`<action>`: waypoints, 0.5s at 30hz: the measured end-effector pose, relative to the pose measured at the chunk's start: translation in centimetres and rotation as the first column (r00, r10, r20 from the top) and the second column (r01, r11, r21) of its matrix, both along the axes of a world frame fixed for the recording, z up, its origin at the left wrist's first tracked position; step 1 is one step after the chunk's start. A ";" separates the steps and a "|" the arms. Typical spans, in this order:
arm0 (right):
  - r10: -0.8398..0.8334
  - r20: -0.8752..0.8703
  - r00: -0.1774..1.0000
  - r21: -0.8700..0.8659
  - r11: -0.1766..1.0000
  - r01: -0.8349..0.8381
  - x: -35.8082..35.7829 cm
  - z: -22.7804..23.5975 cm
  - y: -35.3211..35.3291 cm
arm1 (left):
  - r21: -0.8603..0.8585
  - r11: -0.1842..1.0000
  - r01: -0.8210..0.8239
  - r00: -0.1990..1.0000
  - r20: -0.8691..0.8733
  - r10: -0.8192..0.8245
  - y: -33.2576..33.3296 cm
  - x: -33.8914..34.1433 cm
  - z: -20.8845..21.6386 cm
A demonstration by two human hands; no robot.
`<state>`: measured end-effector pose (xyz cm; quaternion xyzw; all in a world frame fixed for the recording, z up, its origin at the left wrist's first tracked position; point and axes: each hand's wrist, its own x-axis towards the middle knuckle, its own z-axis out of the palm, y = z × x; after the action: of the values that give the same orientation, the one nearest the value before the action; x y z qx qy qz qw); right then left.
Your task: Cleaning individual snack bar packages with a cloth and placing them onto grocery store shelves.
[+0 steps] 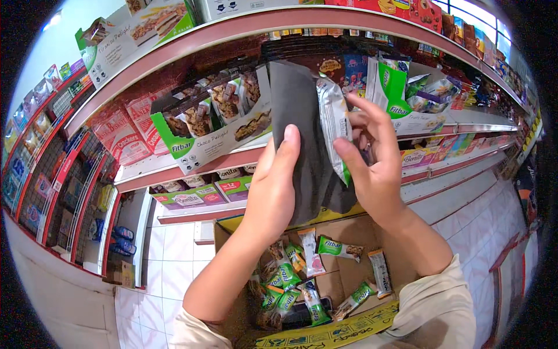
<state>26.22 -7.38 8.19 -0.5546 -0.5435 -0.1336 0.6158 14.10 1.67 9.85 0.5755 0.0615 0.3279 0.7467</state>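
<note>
Before the shelf (232,160), the left hand (273,192) grips a soft dark cloth (299,128) while the right hand (369,157) pinches a light, crinkly, probably slippery snack bar wrapper (334,125) against it, best held by its sealed edges, above the cardboard box (349,232).

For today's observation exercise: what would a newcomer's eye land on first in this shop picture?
First, the two hands raised mid-picture: the left hand grips a dark grey cloth, and the right hand holds a silver-and-green snack bar wrapper against it. Below them sits an open cardboard box with loose snack bars scattered in it. Behind, red-edged shelves carry green-and-white display cartons.
</note>
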 end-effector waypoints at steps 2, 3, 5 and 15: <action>0.038 -0.026 0.999 0.035 0.999 -0.037 0.2 0.1 0.4 | 0.108 0.987 -0.122 0.992 -0.006 0.124 -0.7 0.2 0.2; 0.088 -0.105 0.991 0.083 0.993 -0.079 0.1 0.1 0.6 | 0.081 0.996 -0.034 0.999 -0.028 0.036 -0.7 0.1 0.0; 0.135 -0.185 0.973 0.143 0.984 -0.109 0.1 0.1 0.7 | 0.104 0.994 -0.038 0.998 -0.037 0.042 -0.5 0.2 -0.3; -0.001 -0.054 0.999 0.174 0.985 0.011 0.3 -0.1 0.5 | 0.169 0.984 0.055 0.974 -0.225 -0.015 2.1 0.4 0.3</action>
<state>26.54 -6.86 8.07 -0.5036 -0.5111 -0.1676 0.6761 14.55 3.76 10.11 0.6728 0.1057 0.2521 0.6875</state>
